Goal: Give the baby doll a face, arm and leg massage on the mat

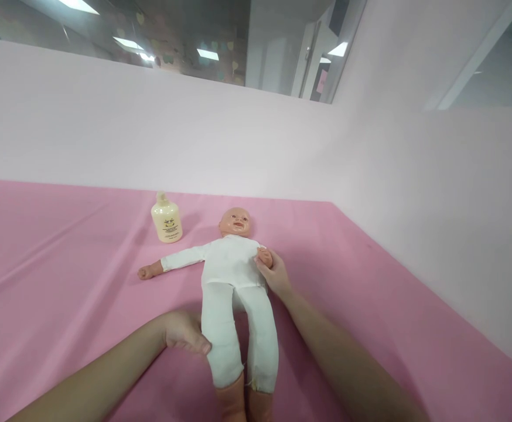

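Observation:
A baby doll [229, 264] with a white cloth body lies on its back, head away from me and feet toward me. My right hand [277, 274] is closed around the doll's hand at the right side of its chest. At the doll's left-hand leg in view, my left hand [186, 333] grips the thigh near the knee, thumb on top; its other fingers are hidden behind the leg. The doll's other arm [181, 258] stretches out to the left on the cloth.
A pale yellow lotion bottle [167, 220] stands upright left of the doll's head. Pink cloth [62, 264] with some creases covers the surface. White walls [150, 129] border it at the back and right, with a window [185, 41] above the back one.

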`<control>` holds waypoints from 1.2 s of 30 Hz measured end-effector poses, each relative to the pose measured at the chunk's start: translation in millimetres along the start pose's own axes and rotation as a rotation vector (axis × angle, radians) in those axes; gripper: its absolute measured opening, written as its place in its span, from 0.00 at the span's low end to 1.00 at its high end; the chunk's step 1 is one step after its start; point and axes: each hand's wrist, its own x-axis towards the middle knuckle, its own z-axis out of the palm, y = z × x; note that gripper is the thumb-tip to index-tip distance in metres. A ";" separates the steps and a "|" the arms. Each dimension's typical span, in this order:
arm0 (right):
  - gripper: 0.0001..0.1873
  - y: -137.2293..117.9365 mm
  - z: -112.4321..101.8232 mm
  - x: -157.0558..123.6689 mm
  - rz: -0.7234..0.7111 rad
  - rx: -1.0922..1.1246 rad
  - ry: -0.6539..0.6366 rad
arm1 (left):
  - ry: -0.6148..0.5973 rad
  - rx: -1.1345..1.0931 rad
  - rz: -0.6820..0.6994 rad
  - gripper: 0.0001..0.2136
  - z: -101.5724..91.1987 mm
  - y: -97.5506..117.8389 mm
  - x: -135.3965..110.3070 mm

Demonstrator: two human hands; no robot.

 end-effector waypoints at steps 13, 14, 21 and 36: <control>0.12 -0.1 -0.8 0.4 -0.008 -0.042 0.002 | -0.041 -0.016 -0.014 0.29 4.8 11.6 2.8; 0.13 0.2 -0.9 0.5 0.001 -0.036 0.005 | -0.039 -0.034 -0.039 0.29 3.9 10.8 2.0; 0.12 -1.9 -1.8 -0.7 -0.009 0.002 0.007 | -0.055 -0.081 -0.094 0.24 -3.1 6.0 -2.5; 0.12 -3.8 -1.4 -0.4 -0.002 -0.020 -0.006 | -0.004 -0.029 -0.028 0.24 1.0 5.6 -1.1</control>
